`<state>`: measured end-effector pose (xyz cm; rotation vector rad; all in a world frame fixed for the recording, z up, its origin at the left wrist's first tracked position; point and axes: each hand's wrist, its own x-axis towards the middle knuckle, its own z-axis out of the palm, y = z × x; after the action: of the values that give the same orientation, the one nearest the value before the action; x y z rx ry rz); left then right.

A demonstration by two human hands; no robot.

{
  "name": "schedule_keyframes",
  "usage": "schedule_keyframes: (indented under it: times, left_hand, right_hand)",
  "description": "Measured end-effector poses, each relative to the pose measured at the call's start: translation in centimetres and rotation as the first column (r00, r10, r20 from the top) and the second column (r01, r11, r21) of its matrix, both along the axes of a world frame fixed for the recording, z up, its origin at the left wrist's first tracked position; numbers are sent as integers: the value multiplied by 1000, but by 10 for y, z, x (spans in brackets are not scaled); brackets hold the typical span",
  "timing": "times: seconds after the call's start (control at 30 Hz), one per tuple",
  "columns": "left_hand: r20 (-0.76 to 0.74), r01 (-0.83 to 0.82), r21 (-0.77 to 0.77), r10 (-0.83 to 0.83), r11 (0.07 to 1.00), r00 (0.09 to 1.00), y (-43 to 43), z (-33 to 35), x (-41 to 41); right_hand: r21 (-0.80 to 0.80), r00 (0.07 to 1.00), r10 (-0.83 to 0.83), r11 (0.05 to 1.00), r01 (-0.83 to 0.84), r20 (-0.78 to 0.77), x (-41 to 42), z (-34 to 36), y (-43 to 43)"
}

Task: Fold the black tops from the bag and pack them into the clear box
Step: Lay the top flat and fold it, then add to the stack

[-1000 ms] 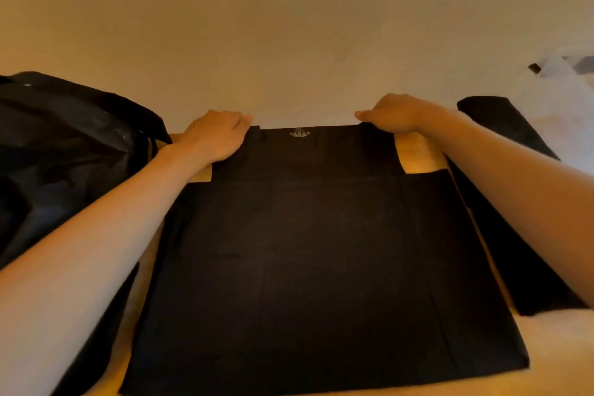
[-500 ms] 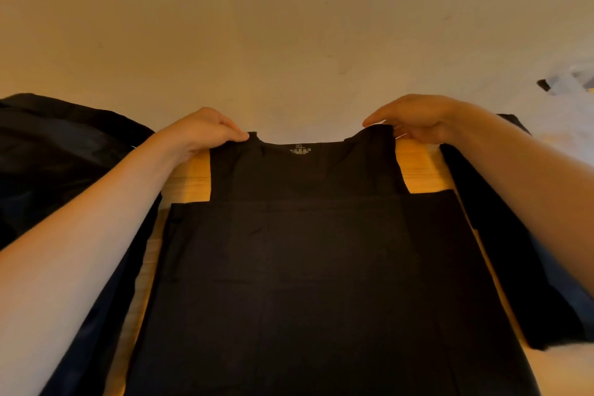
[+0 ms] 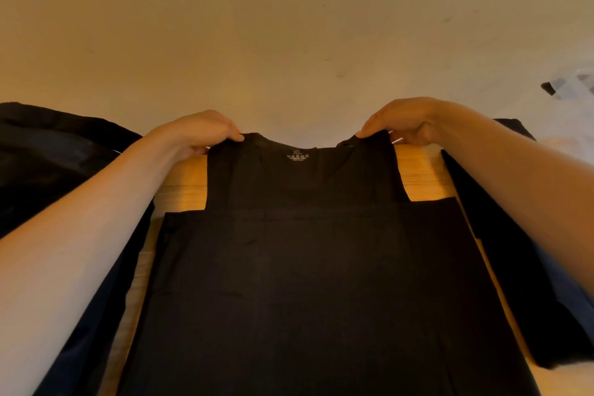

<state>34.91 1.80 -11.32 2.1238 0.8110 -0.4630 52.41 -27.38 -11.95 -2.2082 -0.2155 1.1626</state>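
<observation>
A black top [image 3: 299, 267] lies spread on the wooden table [image 3: 186, 180], its neck with an XL label at the far edge. My left hand [image 3: 196, 133] pinches the left shoulder corner and my right hand [image 3: 398, 122] pinches the right shoulder corner, lifting the upper part a little off the table. The body of the top stays flat toward me. The black bag [image 3: 48, 164] sits at the left, partly behind my left forearm. A bit of the clear box [image 3: 575, 87] shows at the far right edge.
Another black garment [image 3: 514, 251] lies along the right side of the table, under my right forearm. A plain pale wall [image 3: 289, 42] stands directly behind the table's far edge.
Both hands went from resting on the shoulders to pinching them and raising the top's upper edge. The view has moved closer and lower over the top.
</observation>
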Motion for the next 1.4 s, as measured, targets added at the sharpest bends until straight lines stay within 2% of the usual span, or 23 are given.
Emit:
schedule_keyframes:
  times: [0.23,0.33,0.53,0.7,0.9,1.17,1.4]
  left_hand:
    - [165,-110,-229,150,967,975,6,-2,-5]
    - [283,-124,-278,205,952,937,0,1,-10]
    - [429,-168,-394,342,904,836,-9,6,-19]
    - [540,-116,-291,263,950,799,-10,5,-27]
    - [635,-151,-45,145,988,759,-15,4,-32]
    - [729,-155,17,93,988,678,-24,24,-52]
    - [782,-133,41,51,990,621,-43,46,-98]
  right_hand:
    - [72,991,-122,989,125,-49,2,-1,0]
    - [154,982,-187,970,189,-30,-2,-2,-2]
    - [331,975,-223,919,212,-6,-12,6,-4]
    - [363,970,-213,918,159,113,-15,8,-6]
    - [427,947,-199,901,75,254,-23,4,-10]
    - [526,886,-253,850,12,389,-41,31,-22]
    - [543,825,-184,823,-168,534,-84,65,-54]
